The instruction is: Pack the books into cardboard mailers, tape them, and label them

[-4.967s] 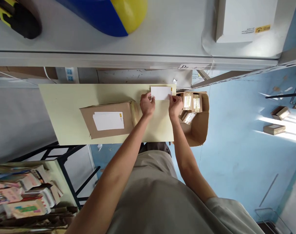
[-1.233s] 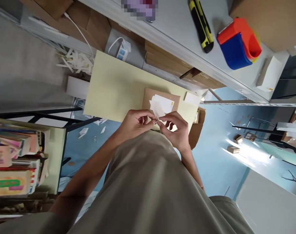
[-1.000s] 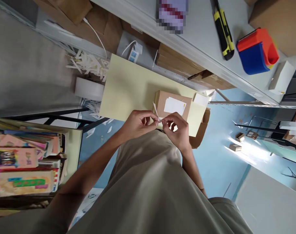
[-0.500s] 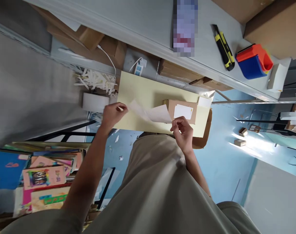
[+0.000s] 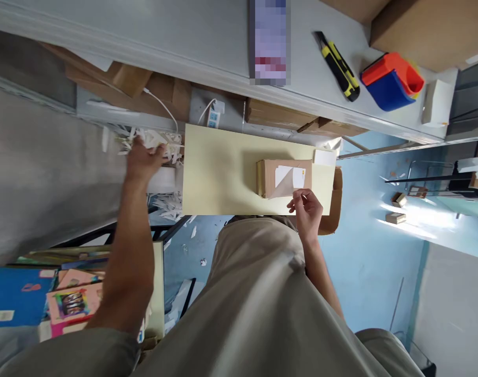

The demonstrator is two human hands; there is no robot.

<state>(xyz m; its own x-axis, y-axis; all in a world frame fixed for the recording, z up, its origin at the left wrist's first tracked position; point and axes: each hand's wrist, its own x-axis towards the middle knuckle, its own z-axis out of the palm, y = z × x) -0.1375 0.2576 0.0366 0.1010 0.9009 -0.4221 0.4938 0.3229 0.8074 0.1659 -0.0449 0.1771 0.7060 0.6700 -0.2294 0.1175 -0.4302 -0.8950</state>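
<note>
My right hand (image 5: pixel 307 209) pinches the corner of a thin, translucent sheet (image 5: pixel 283 184). This sheet hangs over the near side of a small cardboard box (image 5: pixel 260 180), partly covering the white label (image 5: pixel 299 178) on its top. The box rests on a pale yellow board (image 5: pixel 217 173) in front of my body. Off the board's left end, my left hand (image 5: pixel 142 159) reaches over a heap of white paper strips (image 5: pixel 154 137) with its fingers apart. Whether its fingertips touch the strips is hard to make out.
A grey shelf (image 5: pixel 207 47) crosses above the board, carrying a yellow-black utility knife (image 5: pixel 338 68), a red-and-blue tape dispenser (image 5: pixel 392 81) and a large carton (image 5: pixel 427 36). A power strip (image 5: pixel 213 118) lies beyond the board. Books and folders (image 5: pixel 76 303) are stacked at lower left.
My left hand has moved left from the board to the heap of strips. My right hand has shifted slightly right, and its sheet now hangs over the box label.
</note>
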